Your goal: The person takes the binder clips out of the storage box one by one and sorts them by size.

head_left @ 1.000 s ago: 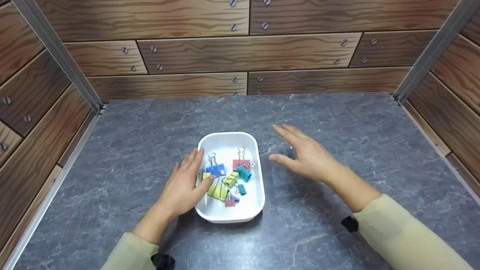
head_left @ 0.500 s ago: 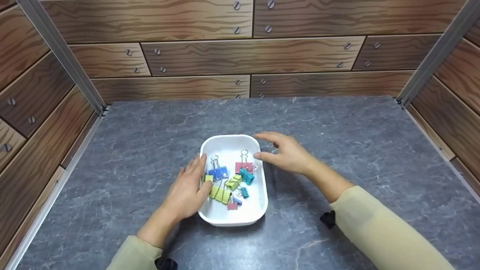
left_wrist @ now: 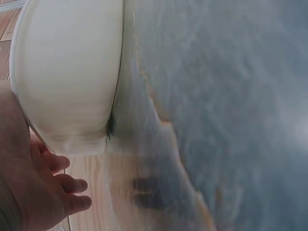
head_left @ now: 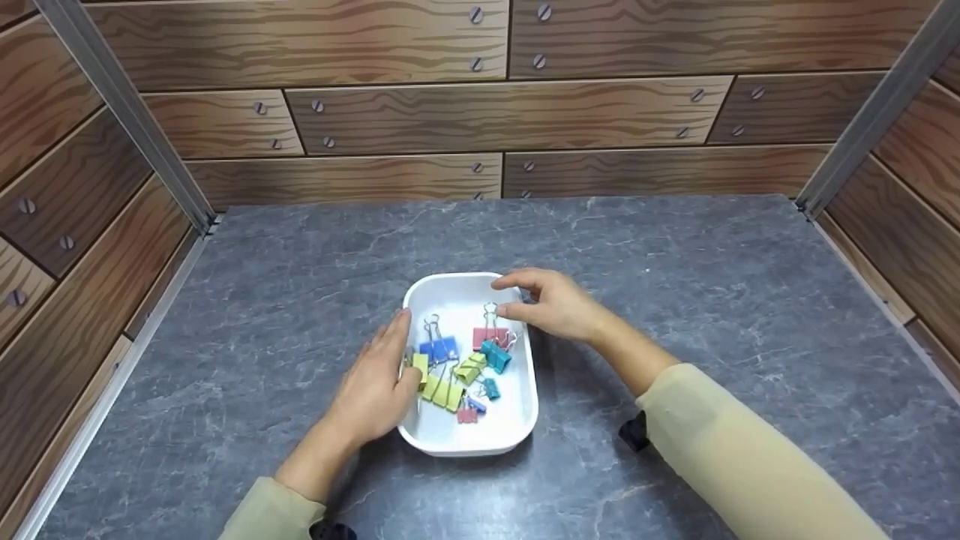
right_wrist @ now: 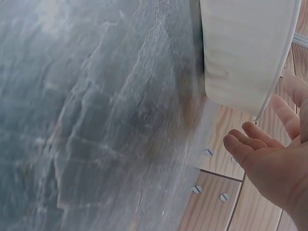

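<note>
Only the head view shows the clips (head_left: 445, 394), inside the tray (head_left: 510, 427) on the table (head_left: 675, 247); at the tray's left rim the left hand (head_left: 373, 394) lies with fingers nearly straight, and at its far right corner the right hand (head_left: 559, 304) has thumb and forefinger parted. The wrist views add the tray's outer walls (left_wrist: 72, 67) and loosely bent fingers (right_wrist: 260, 134) outside it; whether the right hand touches it, I cannot tell.

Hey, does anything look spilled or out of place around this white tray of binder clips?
Nothing looks spilled or damaged. The visible binder clips lie jumbled inside the white tray, which sits flat on the marbled tabletop. The only oddity is a tiny pale speck right of it, too small to identify.
</note>
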A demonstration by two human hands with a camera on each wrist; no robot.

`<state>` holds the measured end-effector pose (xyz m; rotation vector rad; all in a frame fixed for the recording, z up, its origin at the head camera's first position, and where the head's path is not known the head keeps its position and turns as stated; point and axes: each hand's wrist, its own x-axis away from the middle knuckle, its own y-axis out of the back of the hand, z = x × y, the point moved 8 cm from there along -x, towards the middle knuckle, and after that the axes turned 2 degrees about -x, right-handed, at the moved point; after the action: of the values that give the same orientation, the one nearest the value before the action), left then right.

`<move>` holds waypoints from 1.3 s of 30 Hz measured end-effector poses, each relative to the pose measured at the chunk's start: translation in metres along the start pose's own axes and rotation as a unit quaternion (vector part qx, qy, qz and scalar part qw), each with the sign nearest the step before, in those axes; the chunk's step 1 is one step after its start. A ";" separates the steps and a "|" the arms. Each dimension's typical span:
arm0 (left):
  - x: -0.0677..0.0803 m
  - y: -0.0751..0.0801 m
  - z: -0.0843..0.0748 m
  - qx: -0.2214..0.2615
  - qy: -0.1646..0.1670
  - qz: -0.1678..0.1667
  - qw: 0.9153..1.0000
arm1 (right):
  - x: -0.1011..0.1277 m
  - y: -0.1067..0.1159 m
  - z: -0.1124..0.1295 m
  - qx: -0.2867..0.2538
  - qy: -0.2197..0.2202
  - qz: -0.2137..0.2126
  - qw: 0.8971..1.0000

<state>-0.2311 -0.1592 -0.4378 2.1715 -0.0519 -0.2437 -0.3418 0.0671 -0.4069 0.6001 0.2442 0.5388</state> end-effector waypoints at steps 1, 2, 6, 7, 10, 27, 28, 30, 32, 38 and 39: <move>0.000 -0.001 0.001 0.002 0.003 0.005 1.000 | 0.000 -0.001 0.000 0.001 -0.002 0.002 1.000; 0.000 -0.001 0.002 0.004 0.004 0.009 1.000 | -0.001 -0.002 -0.001 0.003 -0.004 0.004 1.000; 0.001 0.000 0.008 0.015 0.003 0.040 0.999 | -0.002 -0.004 -0.001 0.012 -0.008 0.008 1.000; 0.001 0.000 0.010 0.014 0.000 0.049 0.999 | -0.002 -0.004 -0.001 0.014 -0.008 0.008 1.000; 0.003 0.002 0.015 0.007 -0.015 0.070 0.997 | -0.003 -0.005 -0.001 0.015 -0.008 0.010 1.000; 0.003 0.006 0.014 -0.035 -0.077 0.069 0.994 | -0.007 -0.010 -0.006 0.031 -0.013 0.005 0.999; 0.003 0.006 0.014 -0.037 -0.077 0.068 0.994 | -0.008 -0.011 -0.006 0.030 -0.012 0.004 0.999; 0.003 0.005 0.014 -0.040 -0.077 0.067 0.994 | -0.008 -0.012 -0.006 0.028 -0.010 0.002 1.000; 0.003 0.005 0.013 -0.042 -0.078 0.065 0.994 | -0.009 -0.013 -0.005 0.024 -0.009 0.000 1.000; 0.003 0.003 0.013 -0.049 -0.077 0.066 0.994 | -0.008 -0.013 -0.005 0.024 -0.017 -0.021 0.999; 0.003 0.003 0.012 -0.049 -0.076 0.067 0.994 | -0.008 -0.012 -0.005 0.024 -0.018 -0.025 0.999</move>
<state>-0.2306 -0.1714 -0.4426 2.0384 -0.2653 -0.3282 -0.3448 0.0564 -0.4174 0.6483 0.2368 0.4749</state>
